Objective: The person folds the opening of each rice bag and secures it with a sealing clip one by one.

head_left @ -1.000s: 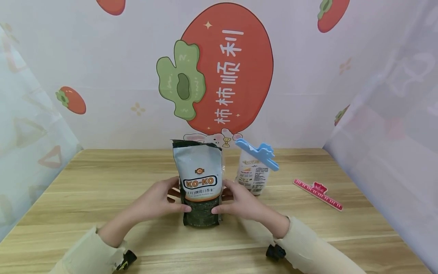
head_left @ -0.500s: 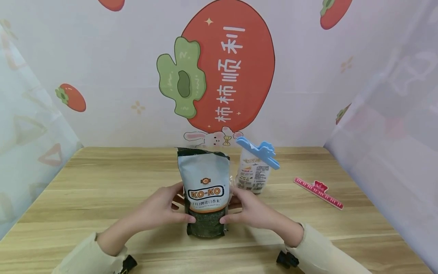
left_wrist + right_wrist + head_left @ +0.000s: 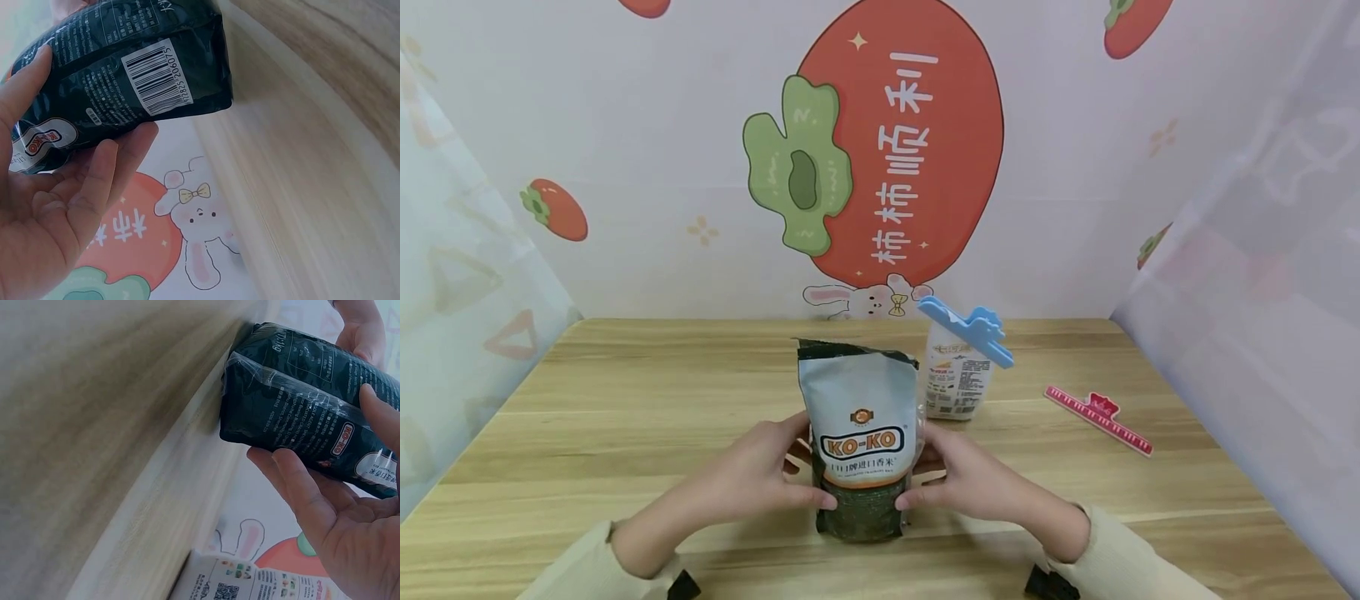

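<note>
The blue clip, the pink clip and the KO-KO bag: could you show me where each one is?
Blue clip (image 3: 967, 331), head view: middle of its long bar.
Pink clip (image 3: 1098, 420), head view: middle of its long bar.
KO-KO bag (image 3: 862, 442), head view: the logo on its front.

Between the fingers (image 3: 103, 167), the bag (image 3: 861, 454) says "KO-KO" with "口口牌进口香米" under it, "206075" by the striped code (image 3: 157, 76) on one side and "1kg" on the other, while the big red fruit (image 3: 962, 167) on the wall (image 3: 662, 117) beyond the fingers says "柿柿顺利".
</note>
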A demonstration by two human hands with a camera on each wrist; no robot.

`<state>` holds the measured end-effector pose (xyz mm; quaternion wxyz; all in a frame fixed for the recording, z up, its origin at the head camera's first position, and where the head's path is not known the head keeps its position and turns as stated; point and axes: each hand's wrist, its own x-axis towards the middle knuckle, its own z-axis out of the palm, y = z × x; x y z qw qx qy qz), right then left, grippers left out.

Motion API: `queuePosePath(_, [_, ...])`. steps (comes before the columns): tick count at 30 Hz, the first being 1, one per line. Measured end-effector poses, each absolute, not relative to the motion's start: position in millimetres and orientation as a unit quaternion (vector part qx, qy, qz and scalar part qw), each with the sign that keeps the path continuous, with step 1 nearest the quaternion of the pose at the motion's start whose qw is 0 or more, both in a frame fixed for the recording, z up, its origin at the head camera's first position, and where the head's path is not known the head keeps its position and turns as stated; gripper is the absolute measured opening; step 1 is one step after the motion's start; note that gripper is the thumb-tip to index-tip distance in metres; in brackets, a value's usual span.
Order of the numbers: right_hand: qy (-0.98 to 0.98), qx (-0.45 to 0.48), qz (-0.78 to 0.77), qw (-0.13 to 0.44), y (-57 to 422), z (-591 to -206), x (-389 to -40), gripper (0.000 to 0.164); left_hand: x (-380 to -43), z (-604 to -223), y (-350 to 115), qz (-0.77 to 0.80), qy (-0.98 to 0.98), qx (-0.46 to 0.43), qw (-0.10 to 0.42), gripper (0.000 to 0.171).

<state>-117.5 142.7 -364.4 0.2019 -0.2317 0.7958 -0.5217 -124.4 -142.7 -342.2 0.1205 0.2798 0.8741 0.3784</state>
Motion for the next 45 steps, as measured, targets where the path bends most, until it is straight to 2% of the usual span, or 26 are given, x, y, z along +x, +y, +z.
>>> queuePosePath(6, [0.794, -0.241, -0.521, 0.2, 146, -364, -114, 0.074, -121, -341, -140, 0.377, 0.873, 0.286, 0.119, 0.07])
queuePosePath(12, [0.806, -0.241, -0.507, 0.191, 149, -363, -112, 0.073, -122, -340, -139, 0.378, 0.87, 0.289, 0.125, 0.072])
queuePosePath(16, [0.806, -0.249, -0.511, 0.167, 149, -355, -109, 0.078, -124, -340, -145, 0.379, 0.864, 0.307, 0.125, 0.077])
queuePosePath(19, [0.799, -0.266, -0.526, 0.117, 148, -345, -107, 0.074, -127, -333, -150, 0.377, 0.864, 0.321, 0.093, 0.084])
queuePosePath(24, [0.782, -0.285, -0.554, -0.007, 144, -327, -107, 0.056, -127, -304, -155, 0.379, 0.866, 0.326, -0.015, 0.088])
queuePosePath(28, [0.747, -0.296, -0.59, -0.087, 135, -314, -108, 0.046, -123, -277, -149, 0.408, 0.848, 0.326, -0.094, 0.074])
queuePosePath(32, [0.708, -0.318, -0.618, -0.127, 125, -305, -111, 0.037, -119, -260, -137, 0.428, 0.831, 0.327, -0.142, 0.057])
queuePosePath(40, [0.69, -0.316, -0.617, -0.208, 111, -302, -113, 0.019, -120, -252, -115, 0.466, 0.807, 0.326, -0.163, 0.023])
queuePosePath(45, [0.688, -0.31, -0.606, -0.251, 106, -301, -116, 0.015, -121, -251, -106, 0.491, 0.801, 0.31, -0.148, 0.013])
